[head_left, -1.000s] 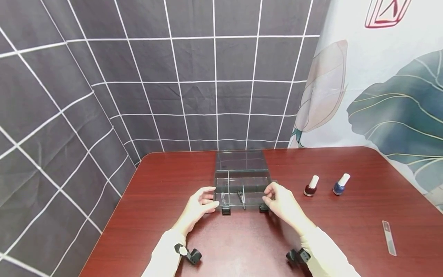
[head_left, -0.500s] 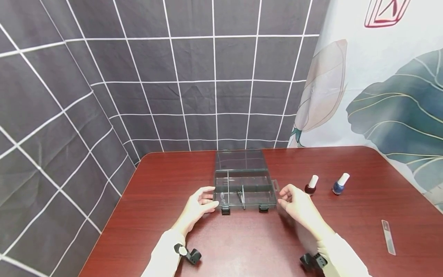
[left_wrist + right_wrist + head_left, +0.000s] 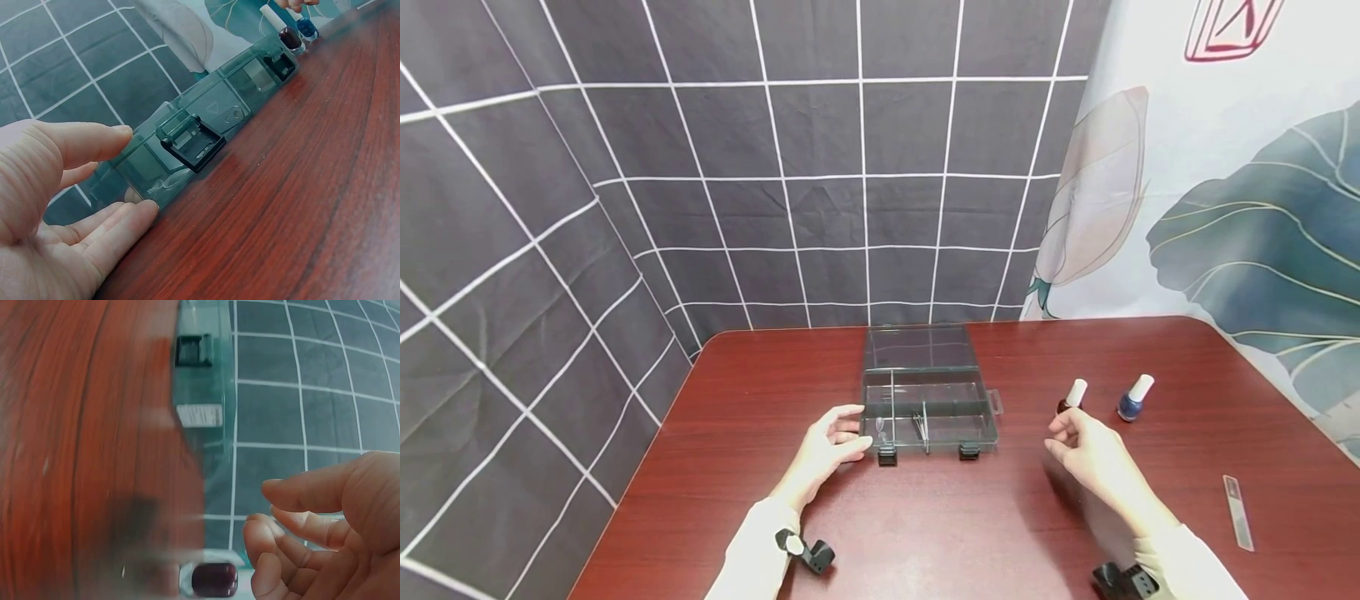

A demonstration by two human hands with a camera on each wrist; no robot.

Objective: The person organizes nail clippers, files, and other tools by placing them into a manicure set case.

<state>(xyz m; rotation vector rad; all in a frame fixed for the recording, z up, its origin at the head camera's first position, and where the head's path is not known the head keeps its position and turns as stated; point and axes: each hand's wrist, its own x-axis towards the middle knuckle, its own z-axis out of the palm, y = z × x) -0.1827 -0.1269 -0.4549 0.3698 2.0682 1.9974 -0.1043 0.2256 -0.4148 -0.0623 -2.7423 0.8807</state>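
Observation:
A clear grey plastic divided box [image 3: 955, 429] stands on the table with its lid [image 3: 921, 346] folded back and two black latches [image 3: 887, 454] along the front. Inside lie a small clear piece [image 3: 881, 428] and thin silvery tools [image 3: 919, 427]. My left hand [image 3: 827, 446] rests at the box's left front corner, thumb and fingers spread around it. To the right, my right hand [image 3: 1093, 454] hovers over the table, fingers loosely bent and nothing between them. Just beyond its fingertips is a dark red nail polish bottle [image 3: 1075, 393] with a white cap, partly hidden by the hand.
A blue nail polish bottle [image 3: 1133, 400] stands right of the dark red one. Near the table's right side lies a nail file [image 3: 1238, 512]. A grey gridded cloth [image 3: 820, 208] hangs behind the red-brown table [image 3: 760, 367].
My right hand has left the box's right front and moved right, over to the dark red nail polish bottle. The left hand stays at the box.

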